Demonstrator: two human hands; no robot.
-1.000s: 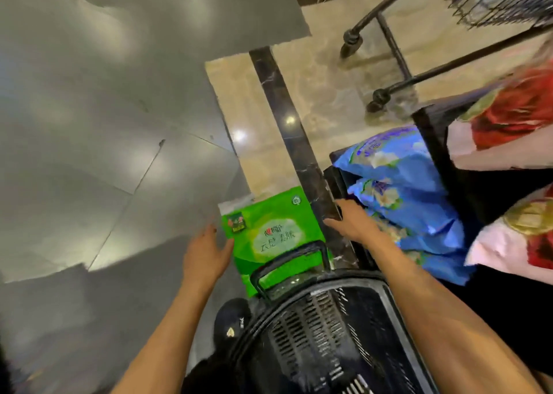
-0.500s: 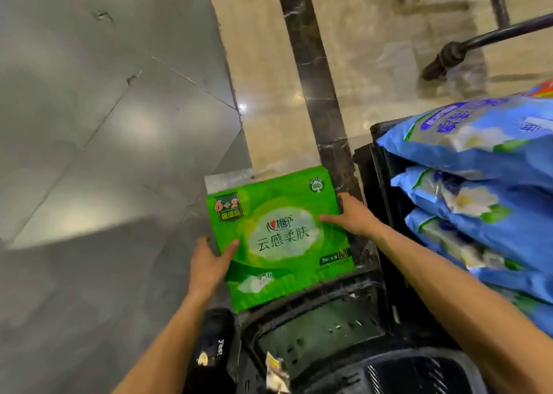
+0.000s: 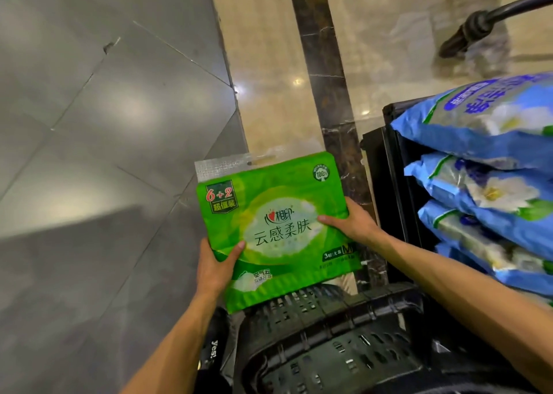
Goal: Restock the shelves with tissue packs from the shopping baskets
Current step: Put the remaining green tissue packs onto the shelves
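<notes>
I hold a green tissue pack (image 3: 278,229) flat in front of me, its printed face up. My left hand (image 3: 215,265) grips its lower left edge and my right hand (image 3: 353,223) grips its right edge. The pack hangs just above the far rim of a black shopping basket (image 3: 329,333), which looks empty where I can see into it. To the right, several blue tissue packs (image 3: 484,190) lie stacked on a black shelf (image 3: 389,166).
Grey floor tiles fill the left, beige marble with a dark stripe (image 3: 323,64) runs up the middle. A black cart leg with a foot (image 3: 466,34) stands at the top right. My black shoe (image 3: 214,351) is beside the basket.
The green pack has come up out of the basket and closer to me, with both hands on it. My view has dropped lower; the blue packs now sit larger at the right.
</notes>
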